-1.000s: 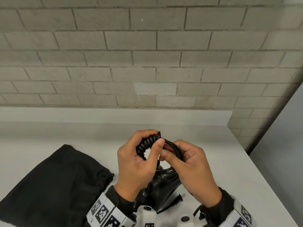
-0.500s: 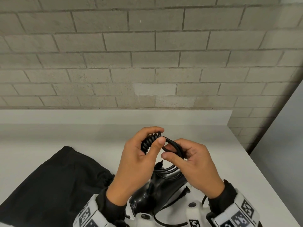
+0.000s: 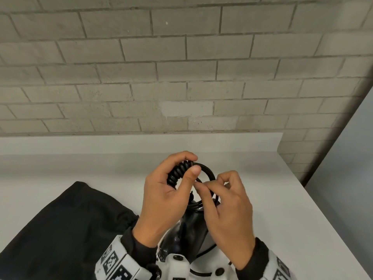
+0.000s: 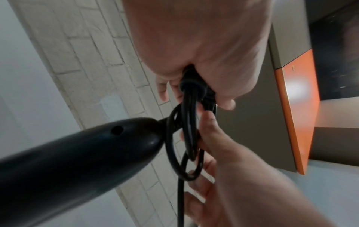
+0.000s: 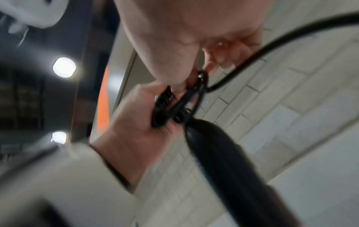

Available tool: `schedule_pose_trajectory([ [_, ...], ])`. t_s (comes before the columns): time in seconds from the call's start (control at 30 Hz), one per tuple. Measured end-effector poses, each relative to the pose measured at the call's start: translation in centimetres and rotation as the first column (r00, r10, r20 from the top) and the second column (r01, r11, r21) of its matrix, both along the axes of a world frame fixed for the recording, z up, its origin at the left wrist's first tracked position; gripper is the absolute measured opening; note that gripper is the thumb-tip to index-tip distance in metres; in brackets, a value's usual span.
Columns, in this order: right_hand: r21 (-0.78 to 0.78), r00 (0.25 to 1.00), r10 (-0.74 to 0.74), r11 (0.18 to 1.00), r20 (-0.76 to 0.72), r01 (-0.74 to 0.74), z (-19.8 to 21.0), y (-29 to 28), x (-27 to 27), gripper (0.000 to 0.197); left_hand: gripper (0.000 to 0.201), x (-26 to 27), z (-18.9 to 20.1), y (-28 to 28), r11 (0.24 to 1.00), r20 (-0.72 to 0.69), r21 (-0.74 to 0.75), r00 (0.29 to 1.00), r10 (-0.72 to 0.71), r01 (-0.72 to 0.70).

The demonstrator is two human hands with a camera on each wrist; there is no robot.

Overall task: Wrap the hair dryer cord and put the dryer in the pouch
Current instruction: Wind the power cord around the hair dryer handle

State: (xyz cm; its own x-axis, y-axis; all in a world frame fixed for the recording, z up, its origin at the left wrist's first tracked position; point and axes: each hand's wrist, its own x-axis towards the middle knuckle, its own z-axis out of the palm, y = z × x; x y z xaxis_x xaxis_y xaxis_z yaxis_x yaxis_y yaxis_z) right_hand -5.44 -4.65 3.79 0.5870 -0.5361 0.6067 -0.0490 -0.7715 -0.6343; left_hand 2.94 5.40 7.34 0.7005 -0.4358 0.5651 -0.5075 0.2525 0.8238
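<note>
Head view: both hands are raised above the tabletop (image 3: 282, 178), near its right half and toward the near edge. The left hand (image 3: 161, 197) has its fingers and thumb curled round a bundle of wound cord (image 3: 177, 172); the grip is closed on the coiled loops, thumb tip pressed on the top of the bundle. The right hand (image 3: 228, 207) pinches a single strand of the same cord between thumb and forefinger, just beside the left thumb; the remaining fingers are curled loosely. A loop of cord arcs between the two hands.

The hair dryer (image 3: 187, 225) hangs below the hands, handle end up, its black body partly hidden by both wrists. Whether it touches the tabletop cannot be told.

Left wrist view: the dryer handle (image 4: 77, 153) points toward the cord loops (image 4: 186, 138), which emerge from the closed left grip and pass over the right fingers (image 4: 209, 122). One strand drops straight down out of the picture.

Right wrist view (blurred): the cord bundle (image 5: 165, 107) sits in the left palm; a free strand (image 5: 272, 41) curves away up and to the right.

The black pouch (image 3: 66, 229) lies flat at the near left of the tabletop, gathered mouth toward the hands. The dryer is outside it. A grey brick wall (image 3: 181, 67) stands behind the tabletop's far edge.
</note>
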Motion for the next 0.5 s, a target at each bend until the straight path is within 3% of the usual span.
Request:
schedule_pose_trajectory([
  [0.07, 0.273, 0.986, 0.151, 0.954, -0.076, -0.125, 1.0, 0.0, -0.3, 0.041, 0.027, 0.3, 0.2, 0.0, 1.0, -0.004, -0.001, 1.0, -0.011, 0.011],
  [0.2, 0.599, 0.915, 0.38, 0.768, -0.138, -0.229, 4.1, -1.0, -0.8, 0.043, 0.023, 1.1, 0.2, 0.1, 1.0, -0.018, -0.009, 1.0, 0.014, -0.014],
  [0.23, 0.698, 0.887, 0.448, 0.67, -0.109, -0.253, 4.7, -1.3, -0.8, 0.046, 0.02, 1.2, 0.2, 0.0, 1.0, -0.023, -0.016, 1.0, 0.021, -0.021],
  [0.33, 0.906, 0.828, 0.542, 0.266, 0.141, -0.329, 6.0, -2.4, -0.7, 0.039, 0.018, 1.5, 0.1, 0.0, 0.999, -0.022, -0.019, 0.999, 0.033, -0.034],
  [0.37, 0.909, 0.813, 0.549, 0.211, 0.194, -0.36, 6.2, -2.6, -0.9, 0.035, 0.018, 1.6, 0.1, 0.0, 0.999, -0.019, -0.017, 0.999, 0.041, -0.041],
  [0.4, 0.886, 0.801, 0.568, 0.255, 0.187, -0.387, 6.3, -2.8, -1.1, 0.031, 0.017, 1.8, 0.1, 0.0, 0.998, -0.023, -0.023, 0.998, 0.052, -0.053],
  [0.5, 0.67, 0.809, 0.587, 0.614, -0.033, -0.418, 6.0, -2.2, -2.0, 0.018, 0.015, 2.3, 0.2, 0.1, 0.994, -0.024, -0.048, 0.995, 0.101, -0.102],
])
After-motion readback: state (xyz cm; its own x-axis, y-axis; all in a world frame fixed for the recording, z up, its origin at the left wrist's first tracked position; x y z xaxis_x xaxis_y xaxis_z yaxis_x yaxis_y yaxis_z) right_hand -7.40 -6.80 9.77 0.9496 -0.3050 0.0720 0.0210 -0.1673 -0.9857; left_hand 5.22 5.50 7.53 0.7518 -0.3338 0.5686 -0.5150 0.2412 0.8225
